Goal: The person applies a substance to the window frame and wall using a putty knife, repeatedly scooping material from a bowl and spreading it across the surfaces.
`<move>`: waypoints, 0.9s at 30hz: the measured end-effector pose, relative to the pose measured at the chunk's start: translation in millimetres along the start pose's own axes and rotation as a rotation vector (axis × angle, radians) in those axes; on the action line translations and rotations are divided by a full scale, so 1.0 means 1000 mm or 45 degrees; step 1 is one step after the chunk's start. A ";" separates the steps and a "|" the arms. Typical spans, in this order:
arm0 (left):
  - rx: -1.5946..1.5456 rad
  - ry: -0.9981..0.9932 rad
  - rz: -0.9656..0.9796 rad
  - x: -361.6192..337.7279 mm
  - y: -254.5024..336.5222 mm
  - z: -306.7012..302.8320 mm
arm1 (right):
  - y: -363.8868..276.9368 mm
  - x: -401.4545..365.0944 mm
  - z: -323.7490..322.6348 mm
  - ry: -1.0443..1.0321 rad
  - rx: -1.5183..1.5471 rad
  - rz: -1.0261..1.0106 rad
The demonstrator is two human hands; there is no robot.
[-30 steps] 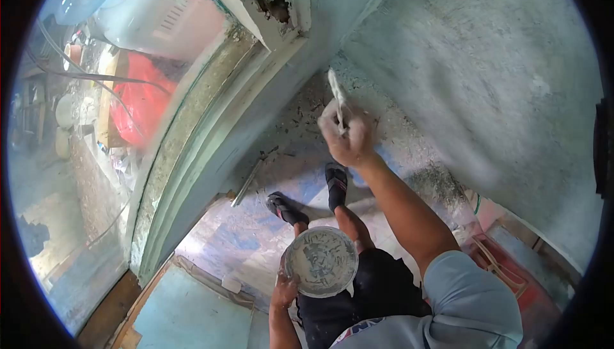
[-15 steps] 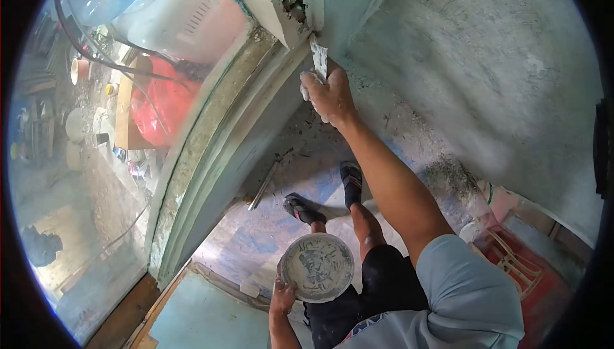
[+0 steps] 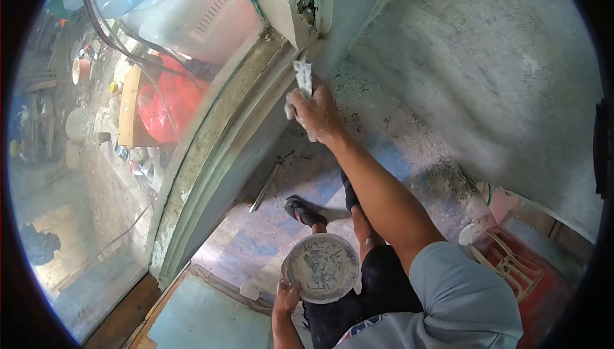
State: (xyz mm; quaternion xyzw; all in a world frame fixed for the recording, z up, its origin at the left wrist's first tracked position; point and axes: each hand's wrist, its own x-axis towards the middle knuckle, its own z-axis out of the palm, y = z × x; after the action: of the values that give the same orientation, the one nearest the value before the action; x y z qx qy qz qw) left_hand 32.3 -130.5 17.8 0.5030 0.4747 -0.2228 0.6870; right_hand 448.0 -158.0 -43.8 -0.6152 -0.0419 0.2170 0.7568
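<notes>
My right hand [image 3: 313,111] is closed around a putty knife [image 3: 303,75], its blade smeared with white filler and pointing up at the wooden frame. White paste also coats my thumb and fingers. The blade is close to the inner edge of the window sill [image 3: 236,109], just below the corner where sill and post meet. Low in front of my body, my left hand [image 3: 286,296] grips the rim of a round bowl [image 3: 322,268] holding grey-white filler, its surface streaked and uneven. Above the knife, the upright post [image 3: 306,3] has a broken, crumbling gap.
Beyond the glass lie a red plastic bag [image 3: 167,103], a cardboard box [image 3: 131,109] and a white plastic basket [image 3: 198,19]. A rough grey wall [image 3: 486,61] rises on the right. Debris [image 3: 448,179] and a thin strip [image 3: 265,188] lie on the floor; a chair [image 3: 511,266] stands lower right.
My right hand with the putty knife has moved left and slightly down, along the sill away from the corner. The bowl in my left hand has shifted slightly right.
</notes>
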 end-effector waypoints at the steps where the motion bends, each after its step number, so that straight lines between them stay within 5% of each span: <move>1: 0.005 -0.009 0.008 0.001 -0.002 -0.002 | 0.001 -0.003 0.003 -0.014 0.005 0.032; 7: -0.037 0.026 -0.011 -0.002 0.002 -0.008 | -0.009 -0.035 0.003 -0.182 -0.185 -0.136; 8: -0.041 0.027 -0.011 -0.003 0.002 -0.008 | -0.009 -0.032 -0.014 -0.197 -0.618 -0.096; 10: -0.072 0.045 -0.015 -0.005 -0.001 -0.009 | -0.008 -0.026 -0.036 -0.045 -1.096 -0.424; 13: -0.062 0.008 -0.012 -0.004 -0.011 -0.014 | -0.057 -0.035 -0.060 -0.119 -1.498 0.132; 15: -0.087 -0.004 -0.013 -0.002 -0.018 -0.012 | -0.054 -0.032 -0.081 -0.157 -1.580 0.083; 17: -0.108 -0.013 -0.017 -0.003 -0.017 -0.008 | -0.047 -0.021 -0.096 -0.225 -1.897 -0.334; 21: -0.086 0.014 -0.109 -0.003 0.002 -0.003 | -0.056 0.004 -0.101 -0.054 -1.966 -0.566; 27: -0.106 0.005 -0.047 -0.001 -0.008 -0.005 | -0.045 0.013 -0.094 0.016 -2.029 -0.466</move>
State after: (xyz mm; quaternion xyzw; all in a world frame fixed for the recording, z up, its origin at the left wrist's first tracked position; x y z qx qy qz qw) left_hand 23.0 -129.3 14.8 0.4655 0.4942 -0.2144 0.7022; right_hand 503.6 -245.9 -26.5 -0.9532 -0.2791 -0.0085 0.1159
